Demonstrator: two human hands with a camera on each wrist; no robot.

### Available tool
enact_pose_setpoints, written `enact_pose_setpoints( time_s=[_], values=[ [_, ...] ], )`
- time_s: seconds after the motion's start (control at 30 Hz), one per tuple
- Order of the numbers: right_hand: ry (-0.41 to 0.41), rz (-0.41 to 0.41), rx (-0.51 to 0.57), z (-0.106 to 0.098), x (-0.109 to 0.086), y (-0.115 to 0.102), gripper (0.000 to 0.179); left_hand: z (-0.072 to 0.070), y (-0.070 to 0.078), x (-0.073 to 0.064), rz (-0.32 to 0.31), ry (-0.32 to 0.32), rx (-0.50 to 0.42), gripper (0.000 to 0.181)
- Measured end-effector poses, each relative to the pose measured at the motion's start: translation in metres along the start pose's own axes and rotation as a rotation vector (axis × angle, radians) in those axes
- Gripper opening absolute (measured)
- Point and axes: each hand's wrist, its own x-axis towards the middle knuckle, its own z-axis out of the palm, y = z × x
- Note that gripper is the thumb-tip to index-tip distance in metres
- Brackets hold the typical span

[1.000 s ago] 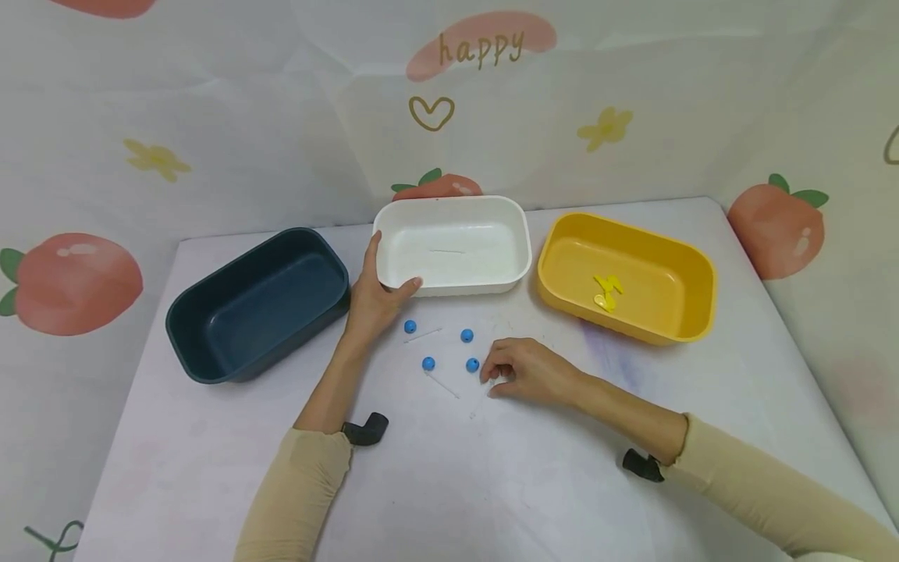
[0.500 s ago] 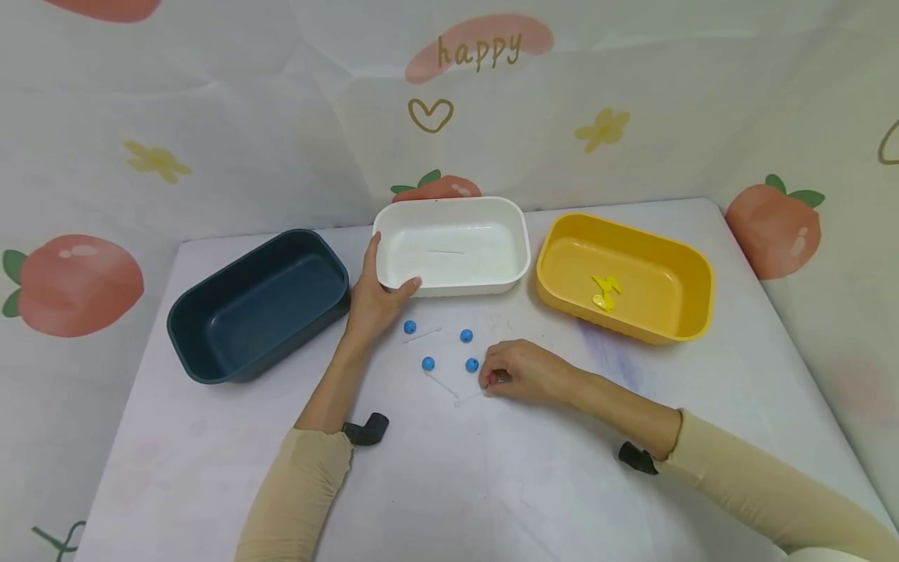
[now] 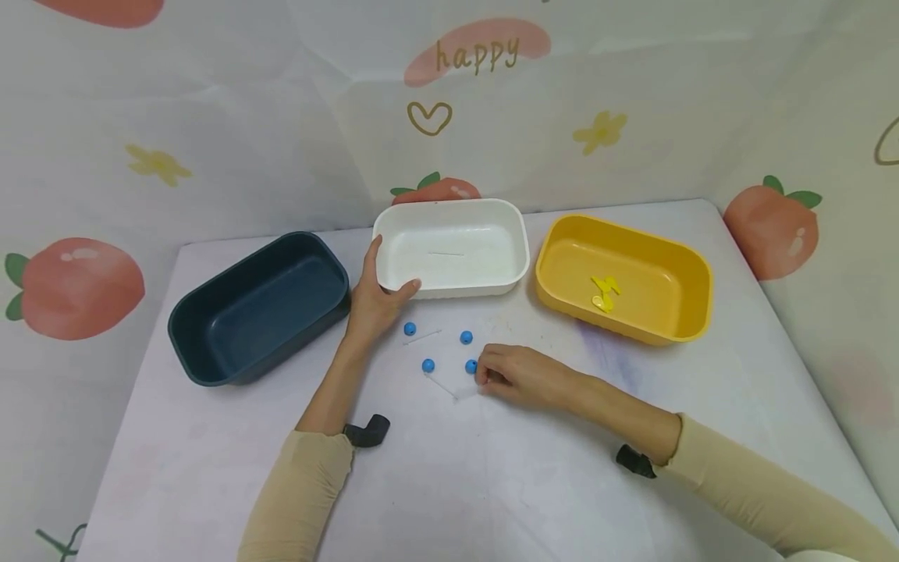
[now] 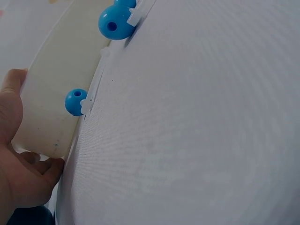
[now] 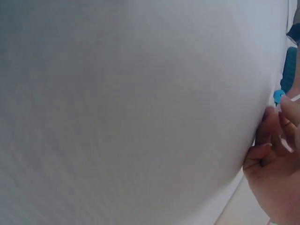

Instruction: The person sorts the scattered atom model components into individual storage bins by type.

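Note:
My left hand (image 3: 374,300) grips the white plastic basin (image 3: 449,293) at its near left corner, thumb along the front and fingers at the left side. A thin clear stick lies inside that basin. Below it, several blue beads (image 3: 467,337) with holes are spread on the table. Two thin clear plastic sticks (image 3: 441,385) lie among them, with small flat ends visible in the left wrist view. My right hand (image 3: 523,376), fingers curled, pinches another clear plastic stick (image 3: 467,394) right beside the nearest right bead (image 3: 471,366). Its fingertips partly hide the stick.
A dark blue basin (image 3: 211,363) stands at an angle on the left. On the right, a yellow basin (image 3: 674,269) holds several small yellow pieces (image 3: 605,293). A patterned cloth backdrop (image 3: 302,140) rises behind the white table (image 3: 449,492).
The held stick has swung from slanting down to pointing left, its far end now near a stick on the table. My right fingers have closed in further; the left hand stays put.

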Motion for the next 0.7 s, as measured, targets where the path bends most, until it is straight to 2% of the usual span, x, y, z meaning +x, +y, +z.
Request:
enact_pose_setpoints(
  time_s=[0.17, 0.37, 0.47, 0.7],
  values=[
    [0.021, 0.024, 0.152, -0.002, 0.000, 0.002, 0.005, 0.000, 0.000, 0.000, -0.001, 0.002, 0.006, 0.095],
    [0.124, -0.017, 0.320, -0.003, -0.001, 0.007, 0.008, 0.002, 0.000, 0.000, 0.007, -0.005, -0.009, 0.095],
    [0.138, -0.041, 0.349, -0.005, 0.001, 0.008, 0.009, 0.002, 0.000, 0.000, 0.003, -0.003, -0.008, 0.095],
    [0.145, -0.018, 0.343, -0.015, 0.005, 0.005, 0.011, 0.001, 0.000, -0.001, 0.009, 0.007, 0.006, 0.095]
  ],
)
